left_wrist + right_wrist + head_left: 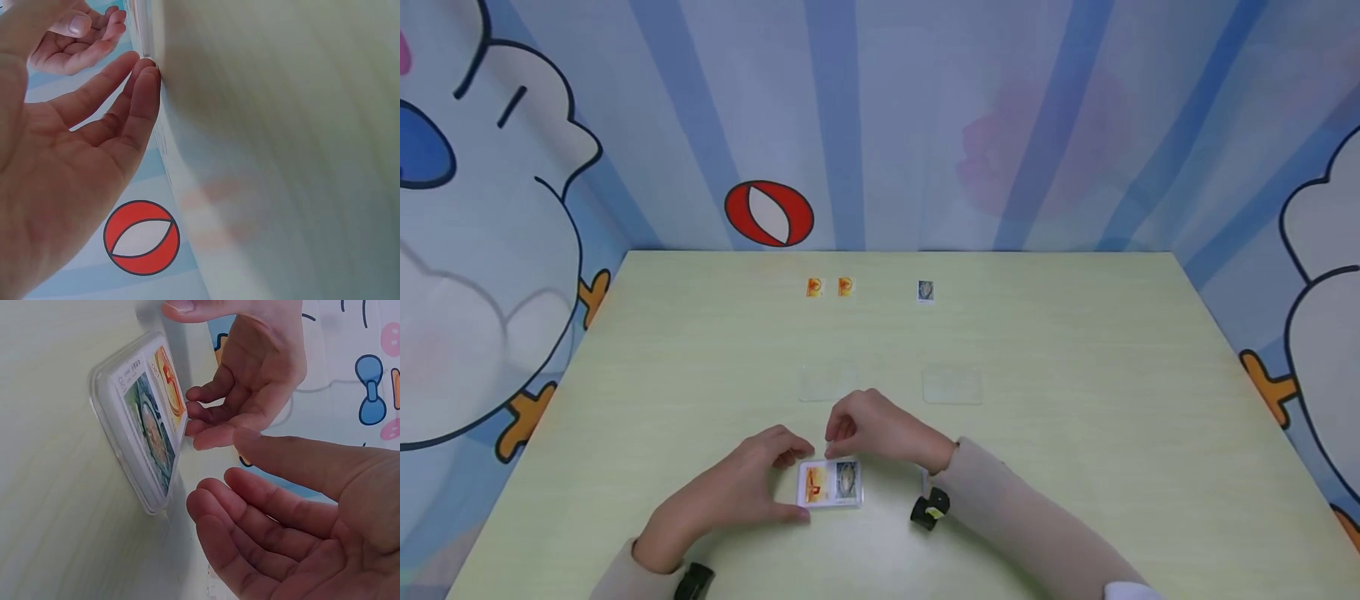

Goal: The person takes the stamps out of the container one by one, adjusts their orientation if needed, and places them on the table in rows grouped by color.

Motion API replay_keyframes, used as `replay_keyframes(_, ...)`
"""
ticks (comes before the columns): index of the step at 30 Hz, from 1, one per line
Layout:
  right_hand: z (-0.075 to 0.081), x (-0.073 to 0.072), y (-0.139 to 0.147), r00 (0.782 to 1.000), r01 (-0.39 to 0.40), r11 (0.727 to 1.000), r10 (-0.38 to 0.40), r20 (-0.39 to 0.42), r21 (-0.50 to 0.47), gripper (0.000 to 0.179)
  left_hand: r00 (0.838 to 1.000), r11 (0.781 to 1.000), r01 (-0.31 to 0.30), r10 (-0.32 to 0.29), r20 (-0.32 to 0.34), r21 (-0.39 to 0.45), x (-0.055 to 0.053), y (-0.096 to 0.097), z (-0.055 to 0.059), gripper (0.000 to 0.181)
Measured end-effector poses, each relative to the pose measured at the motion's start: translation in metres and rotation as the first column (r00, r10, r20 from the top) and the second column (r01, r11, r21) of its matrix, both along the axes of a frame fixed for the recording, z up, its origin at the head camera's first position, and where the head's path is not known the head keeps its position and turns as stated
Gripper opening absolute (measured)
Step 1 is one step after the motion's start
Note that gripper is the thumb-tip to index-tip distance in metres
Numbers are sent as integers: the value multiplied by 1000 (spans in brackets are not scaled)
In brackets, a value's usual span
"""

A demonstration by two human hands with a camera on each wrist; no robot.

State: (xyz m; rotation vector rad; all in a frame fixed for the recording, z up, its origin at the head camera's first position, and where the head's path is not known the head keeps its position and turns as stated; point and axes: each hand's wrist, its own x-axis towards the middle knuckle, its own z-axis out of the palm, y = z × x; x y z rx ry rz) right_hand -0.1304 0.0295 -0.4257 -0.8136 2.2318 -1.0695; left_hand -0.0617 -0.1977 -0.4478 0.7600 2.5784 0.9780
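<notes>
Head: clear case (831, 503) on the table (1075, 417), bearing orange card (816, 483) and grey card (846, 481) side by side; left hand (730, 487), thumb and fingers spread about the case's left end, presumably to steady it; right hand (880, 429) just beyond the case; two clear rectangles (952, 387) farther beyond; two loose orange cards (815, 287) and one loose grey card (926, 290) farthest, seemingly sorted by picture

Left wrist: case edge-on by the left fingertips (149, 78), contact uncertain

Right wrist: case flat, cards face up; right thumb and fingers parted beside it, nothing between
</notes>
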Motion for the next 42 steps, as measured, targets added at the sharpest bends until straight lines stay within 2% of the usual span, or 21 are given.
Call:
replay_keyframes(15, -9, -6, -11, 997, 24, 1000, -25, 73, 7, 14, 1000, 1000, 13, -13, -14, -19, -2, -1, -2, 54)
replay_keyframes(25, -9, -7, -18, 996, 4, 999, -7, 91, 32, 16, 1000, 999, 11, -11, -13, -38, -4, 2, -2, 52)
replay_keyframes(32, -13, -5, -22, 998, -15, 1000, 14, 56, 16, 20, 1000, 999, 5, -6, -27, -44, -4, 1, -1, 50)
replay_keyframes(42, -21, -1, -23, 1000, -3, 1000, 3, 23, -11, 27, 999, 1000, 30, -30, -39, 0, -6, 2, -4, 47)
